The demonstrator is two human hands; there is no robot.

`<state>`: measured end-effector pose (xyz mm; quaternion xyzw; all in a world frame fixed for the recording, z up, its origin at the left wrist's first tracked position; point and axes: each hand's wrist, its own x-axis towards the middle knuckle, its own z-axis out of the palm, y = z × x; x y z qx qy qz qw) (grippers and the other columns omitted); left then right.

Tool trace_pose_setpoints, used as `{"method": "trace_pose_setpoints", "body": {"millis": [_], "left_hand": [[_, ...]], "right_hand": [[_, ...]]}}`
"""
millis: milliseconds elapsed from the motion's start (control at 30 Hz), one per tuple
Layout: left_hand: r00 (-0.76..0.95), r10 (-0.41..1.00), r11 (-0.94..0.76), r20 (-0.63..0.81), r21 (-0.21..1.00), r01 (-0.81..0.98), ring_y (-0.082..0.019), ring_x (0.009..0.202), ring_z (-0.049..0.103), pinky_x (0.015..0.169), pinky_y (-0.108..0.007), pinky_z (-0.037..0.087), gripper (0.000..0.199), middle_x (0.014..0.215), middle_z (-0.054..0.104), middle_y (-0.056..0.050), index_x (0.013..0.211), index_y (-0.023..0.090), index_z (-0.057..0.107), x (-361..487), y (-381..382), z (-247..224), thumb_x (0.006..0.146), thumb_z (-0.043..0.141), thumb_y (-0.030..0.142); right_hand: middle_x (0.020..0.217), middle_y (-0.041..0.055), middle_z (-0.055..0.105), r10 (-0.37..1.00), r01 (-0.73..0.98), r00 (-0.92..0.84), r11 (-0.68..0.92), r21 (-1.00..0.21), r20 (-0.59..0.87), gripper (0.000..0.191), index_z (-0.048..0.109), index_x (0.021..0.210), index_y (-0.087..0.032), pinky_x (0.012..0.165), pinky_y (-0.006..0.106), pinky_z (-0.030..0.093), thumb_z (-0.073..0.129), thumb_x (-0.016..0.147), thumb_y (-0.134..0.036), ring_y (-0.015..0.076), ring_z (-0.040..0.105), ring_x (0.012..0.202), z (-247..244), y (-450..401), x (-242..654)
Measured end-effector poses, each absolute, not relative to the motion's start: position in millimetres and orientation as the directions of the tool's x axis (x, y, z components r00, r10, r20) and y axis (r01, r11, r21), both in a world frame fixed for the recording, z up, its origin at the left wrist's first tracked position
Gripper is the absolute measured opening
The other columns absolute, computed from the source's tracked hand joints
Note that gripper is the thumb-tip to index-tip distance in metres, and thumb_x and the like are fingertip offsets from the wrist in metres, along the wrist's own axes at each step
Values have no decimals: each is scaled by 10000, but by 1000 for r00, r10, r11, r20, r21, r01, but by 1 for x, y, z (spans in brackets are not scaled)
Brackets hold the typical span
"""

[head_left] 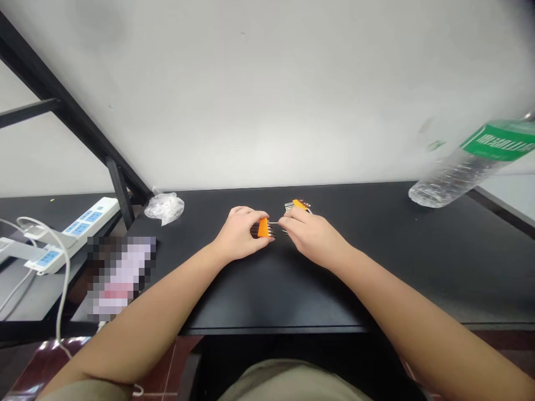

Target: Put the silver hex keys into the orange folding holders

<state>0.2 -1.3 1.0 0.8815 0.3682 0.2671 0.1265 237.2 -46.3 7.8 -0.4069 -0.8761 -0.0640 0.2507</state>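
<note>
Left of the clear ribbed bottle [460, 167], the left hand [244, 233] grips an orange holder [263, 228] while the right hand [307, 231] pinches a thin rod [273, 223].

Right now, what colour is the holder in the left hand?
The holder is bright orange, seen best in the head view.

No text can be read for certain. On the right, the bottle [443, 181] has a green label [499, 142] with large white capitals, too warped to make out. On the left, the screen [125, 273] is pixelated, hiding any writing.
</note>
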Motion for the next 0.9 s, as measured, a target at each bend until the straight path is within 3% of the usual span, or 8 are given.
{"method": "trace_pose_setpoints", "body": {"millis": [233,600,667,833,900], "left_hand": [[612,715,-698,339,393,599,-254,1121,652,1216,-515,293,472,1119,716,-54,1193,250,676,0,-1,0,786,770,470],[648,702,-712,295,300,635,-282,1214,615,1249,-599,193,429,1157,704,-89,1183,243,679,3,-7,5,804,749,431],[659,691,-723,295,287,629,-285,1232,603,1251,-611,175,400,1155,704,-89,1168,242,680,3,-9,7,812,743,413],[666,673,-739,321,309,598,-283,1294,560,1257,-601,160,374,1167,709,-63,1167,250,670,4,-11,11,832,738,400],[686,649,-760,329,315,568,-281,1313,546,1263,-586,154,375,1179,708,-58,1168,252,670,5,-12,12,841,734,423]], "right_hand": [[1070,96,637,708,769,-560,638,-50,430,284,654,1039,-190,609,295,381,438,949,-30,178,555,795,4,-47,238],[986,99,621,687,740,-603,672,-36,405,264,659,996,-183,624,310,384,431,953,-56,204,525,812,-1,-51,231],[964,89,621,695,723,-592,682,-112,409,265,660,989,-188,641,310,409,431,957,-60,199,532,807,-2,-50,227],[1002,62,651,754,540,-450,657,-527,479,199,651,973,-217,775,341,504,493,966,-96,189,607,879,1,-41,225],[978,44,657,785,461,-408,619,-636,467,182,647,944,-225,783,343,512,518,953,-97,183,615,874,3,-38,225]]}}
